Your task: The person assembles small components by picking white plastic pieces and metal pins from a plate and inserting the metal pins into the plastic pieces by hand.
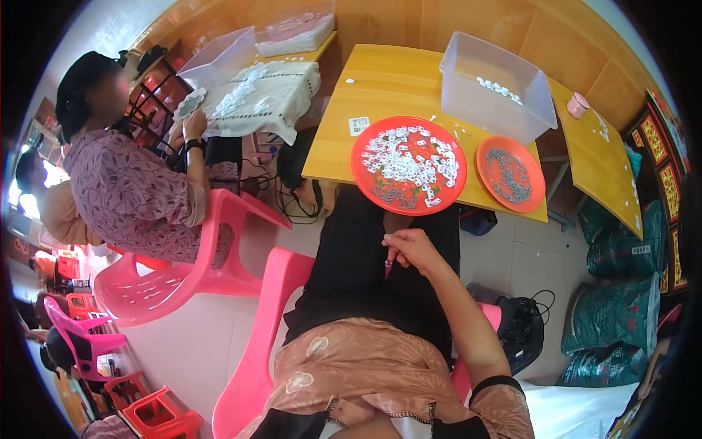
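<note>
Above my lap, my right hand [413, 249] is closed, its fingers pinched together. A slim pinkish item [387, 269] shows just below the fingertips, too small to name. Beyond the hand, a red round tray [358, 172] sits at the table's near edge. It bears a heap of small white plastic pieces [398, 164] with holes, and a cluster of grey metal pins or screws [393, 196] at its near side. To its right, a smaller red plate [488, 146] holds more grey metal pieces [512, 175]. My left hand is not visible.
A clear plastic bin [504, 110] with white pieces stands on the yellow table [395, 73]. Left, a co-worker [139, 190] sits by a cloth-covered table [285, 88] on a pink chair [161, 289]. Green sacks [610, 314] and a black bag [521, 329] lie to the right.
</note>
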Tool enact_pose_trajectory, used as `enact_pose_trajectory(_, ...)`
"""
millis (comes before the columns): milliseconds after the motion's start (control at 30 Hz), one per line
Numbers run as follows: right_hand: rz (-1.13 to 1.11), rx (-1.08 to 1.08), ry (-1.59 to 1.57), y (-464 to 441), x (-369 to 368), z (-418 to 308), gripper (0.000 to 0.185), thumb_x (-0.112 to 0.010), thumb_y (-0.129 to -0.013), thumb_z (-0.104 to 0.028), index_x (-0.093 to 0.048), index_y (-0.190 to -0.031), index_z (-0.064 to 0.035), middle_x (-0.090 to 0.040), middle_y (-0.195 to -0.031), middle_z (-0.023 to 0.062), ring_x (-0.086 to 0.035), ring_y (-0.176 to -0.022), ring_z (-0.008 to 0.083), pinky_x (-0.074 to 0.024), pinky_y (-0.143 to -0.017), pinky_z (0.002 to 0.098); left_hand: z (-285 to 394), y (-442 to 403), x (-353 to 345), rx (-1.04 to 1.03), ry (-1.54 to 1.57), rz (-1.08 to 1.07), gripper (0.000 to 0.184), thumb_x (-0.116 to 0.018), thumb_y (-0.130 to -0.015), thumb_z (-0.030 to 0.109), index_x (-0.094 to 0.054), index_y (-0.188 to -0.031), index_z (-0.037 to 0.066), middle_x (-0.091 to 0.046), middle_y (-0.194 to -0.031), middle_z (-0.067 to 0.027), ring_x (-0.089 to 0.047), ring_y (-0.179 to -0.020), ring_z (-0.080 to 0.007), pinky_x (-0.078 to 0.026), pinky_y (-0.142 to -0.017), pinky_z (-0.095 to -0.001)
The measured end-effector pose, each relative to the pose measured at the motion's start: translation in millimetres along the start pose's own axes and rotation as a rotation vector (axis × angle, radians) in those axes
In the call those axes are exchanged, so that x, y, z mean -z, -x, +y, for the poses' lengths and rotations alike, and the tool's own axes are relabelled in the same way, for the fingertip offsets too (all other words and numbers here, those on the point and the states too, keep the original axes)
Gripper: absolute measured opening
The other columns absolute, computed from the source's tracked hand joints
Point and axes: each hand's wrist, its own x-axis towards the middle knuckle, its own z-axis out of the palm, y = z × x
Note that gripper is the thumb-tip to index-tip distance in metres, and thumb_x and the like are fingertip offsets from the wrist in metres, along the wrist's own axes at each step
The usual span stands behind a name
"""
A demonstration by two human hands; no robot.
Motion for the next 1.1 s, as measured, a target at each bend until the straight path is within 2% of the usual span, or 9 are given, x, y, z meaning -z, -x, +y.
enact_pose_trajectory(400, 0.023, 0.030, -0.008, 6, 5, -4, 0.024, -0.056, -0.089, -0.020, -0.061, -0.089, 0.0029, -0.058, -0.060, 0.0059, -0.042, -0.041, 0.0065, -0.0318, -0.038, 0.0204, 8, -23, 39, 0.186, -0.129, 0.041, 0.028, -0.053, -0.088, 0.029, -0.063, -0.101, 0.006, -0.065, -0.083, -0.0039, -0.060, -0.070, -0.0118, -0.043, -0.061, -0.0228)
enact_pose_trajectory(433, 0.037, 0.013, -0.003, 7, 6, -4, 0.024, -0.056, -0.089, -0.020, -0.061, -0.089, 0.0029, -0.058, -0.060, 0.0056, -0.043, -0.041, 0.0065, -0.0320, -0.038, 0.0204, 27, -34, 62, 0.174, -0.201, -0.061, 0.021, -0.057, -0.086, 0.028, -0.064, -0.096, 0.010, -0.063, -0.077, 0.0015, -0.055, -0.064, -0.0065, -0.041, -0.054, -0.0199)
enact_pose_trajectory(500, 0.042, 0.016, 0.003, 6, 8, -3, 0.024, -0.056, -0.089, -0.020, -0.061, -0.089, 0.0030, -0.057, -0.060, 0.0054, -0.043, -0.042, 0.0066, -0.0322, -0.038, 0.0204, 49, -41, 82, 0.210, -0.335, 0.080, 0.028, -0.064, -0.081, 0.039, -0.062, -0.083, 0.011, -0.061, -0.070, 0.0015, -0.058, -0.062, -0.0070, -0.038, -0.048, -0.0204)
enact_pose_trajectory(600, 0.036, 0.021, 0.012, 3, 5, -4, 0.024, -0.056, -0.089, -0.020, -0.061, -0.089, 0.0031, -0.057, -0.061, 0.0052, -0.043, -0.042, 0.0067, -0.0324, -0.039, 0.0204, 61, -49, 107, 0.340, -0.538, 0.080, 0.034, -0.071, -0.073, 0.045, -0.061, -0.071, 0.012, -0.056, -0.063, 0.0019, -0.057, -0.061, -0.0081, -0.038, -0.048, -0.0227)
enact_pose_trajectory(700, 0.032, 0.022, 0.019, 5, 5, -3, 0.023, -0.056, -0.089, -0.019, -0.062, -0.089, 0.0032, -0.058, -0.061, 0.0053, -0.043, -0.042, 0.0065, -0.0324, -0.039, 0.0205, 55, -39, 117, 0.329, -0.660, 0.304, 0.034, -0.071, -0.073, 0.043, -0.063, -0.072, 0.010, -0.061, -0.065, -0.0022, -0.055, -0.056, -0.0093, -0.039, -0.048, -0.0234)
enact_pose_trajectory(767, 0.025, 0.019, 0.021, 5, 4, -3, 0.023, -0.056, -0.089, -0.019, -0.062, -0.089, 0.0032, -0.058, -0.061, 0.0054, -0.043, -0.042, 0.0064, -0.0323, -0.039, 0.0204, 28, -36, 133, 0.362, -0.630, 0.655, 0.040, -0.075, -0.068, 0.045, -0.063, -0.071, 0.007, -0.060, -0.063, -0.0036, -0.056, -0.054, -0.0108, -0.041, -0.048, -0.0241)
enact_pose_trajectory(867, 0.014, 0.028, 0.015, 2, 3, -1, 0.022, -0.056, -0.089, -0.019, -0.062, -0.088, 0.0029, -0.058, -0.060, 0.0057, -0.043, -0.042, 0.0063, -0.0321, -0.038, 0.0203, -24, -1, 143, 0.181, -0.043, 1.232, 0.033, -0.078, -0.065, 0.030, -0.063, -0.071, 0.001, -0.061, -0.061, -0.0093, -0.056, -0.046, -0.0139, -0.046, -0.043, -0.0278)
enact_pose_trajectory(900, 0.004, 0.034, 0.012, 1, 2, 1, 0.023, -0.057, -0.088, -0.020, -0.062, -0.088, 0.0029, -0.059, -0.061, 0.0067, -0.043, -0.041, 0.0065, -0.0320, -0.038, 0.0202, -44, 12, 143, 0.013, 0.253, 1.452, 0.026, -0.077, -0.066, 0.021, -0.063, -0.071, 0.000, -0.062, -0.062, -0.0104, -0.056, -0.044, -0.0169, -0.047, -0.042, -0.0304)
enact_pose_trajectory(1100, -0.019, 0.028, 0.039, -2, -5, 9, 0.023, -0.058, -0.088, -0.020, -0.062, -0.087, 0.0019, -0.060, -0.061, 0.0070, -0.044, -0.041, 0.0064, -0.0320, -0.038, 0.0200, -65, 0, 148, 0.188, -0.070, 1.311, 0.022, -0.072, -0.070, 0.021, -0.063, -0.080, 0.004, -0.063, -0.072, -0.0085, -0.058, -0.055, -0.0182, -0.049, -0.049, -0.0329)
